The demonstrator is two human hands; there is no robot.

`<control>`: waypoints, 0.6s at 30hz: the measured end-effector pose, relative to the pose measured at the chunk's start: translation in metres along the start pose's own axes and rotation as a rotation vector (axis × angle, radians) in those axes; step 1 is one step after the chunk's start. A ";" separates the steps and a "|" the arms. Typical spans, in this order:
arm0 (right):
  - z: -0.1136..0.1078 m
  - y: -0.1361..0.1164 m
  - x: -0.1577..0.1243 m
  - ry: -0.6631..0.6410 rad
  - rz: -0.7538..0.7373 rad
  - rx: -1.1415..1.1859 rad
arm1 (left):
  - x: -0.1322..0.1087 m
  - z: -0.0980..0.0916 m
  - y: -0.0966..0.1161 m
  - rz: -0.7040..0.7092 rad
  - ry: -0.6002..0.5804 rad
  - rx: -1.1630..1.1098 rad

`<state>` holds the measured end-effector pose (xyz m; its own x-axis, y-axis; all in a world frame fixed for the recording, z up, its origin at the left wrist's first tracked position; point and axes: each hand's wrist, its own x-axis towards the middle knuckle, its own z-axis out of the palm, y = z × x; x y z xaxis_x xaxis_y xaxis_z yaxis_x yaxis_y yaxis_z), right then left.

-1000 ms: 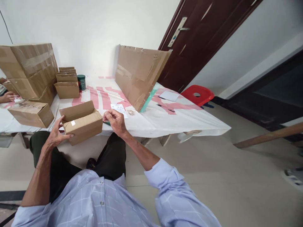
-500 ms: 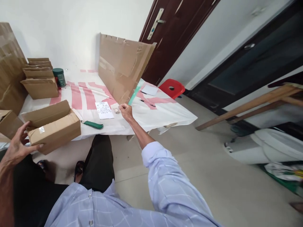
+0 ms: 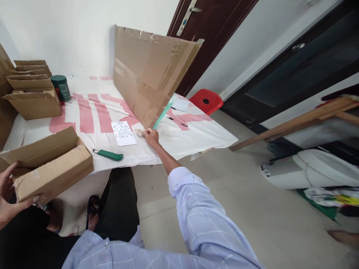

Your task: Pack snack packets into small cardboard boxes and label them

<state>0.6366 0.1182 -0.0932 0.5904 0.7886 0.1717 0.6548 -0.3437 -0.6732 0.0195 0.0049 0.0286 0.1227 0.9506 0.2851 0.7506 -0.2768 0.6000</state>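
Note:
My left hand (image 3: 8, 198) grips the near end of an open brown cardboard box (image 3: 53, 164) at the table's front left edge, fingers wrapped round its corner. My right hand (image 3: 150, 136) reaches out over the white and pink table cover (image 3: 92, 119), its fingers pinched on a small pale object (image 3: 139, 132) next to a printed white paper slip (image 3: 123, 132). A green-handled utility knife (image 3: 110, 154) lies on the cover between the box and the slip.
A large flat cardboard sheet (image 3: 151, 74) stands upright on the table. Several open boxes (image 3: 32, 101) and a green-lidded jar (image 3: 61, 87) sit at the back left. A pen (image 3: 176, 121) and a sheet of paper lie at the far right. A red stool (image 3: 206, 101) stands by the dark door.
My right hand let go of the green knife near the box and reached right to the small pale object. The view swung right, and the box now sits lower left.

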 end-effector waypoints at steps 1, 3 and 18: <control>0.001 0.002 -0.001 0.002 -0.003 -0.024 | 0.000 0.001 0.000 -0.026 0.002 -0.032; 0.004 0.003 -0.002 0.009 -0.008 -0.075 | -0.001 0.002 0.000 -0.101 -0.013 -0.129; 0.004 -0.008 -0.014 0.020 -0.193 -0.321 | -0.001 0.007 -0.011 -0.092 -0.090 -0.171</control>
<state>0.6214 0.1117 -0.0935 0.4488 0.8454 0.2895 0.8675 -0.3345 -0.3682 0.0157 0.0075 0.0162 0.1222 0.9795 0.1604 0.6408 -0.2013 0.7409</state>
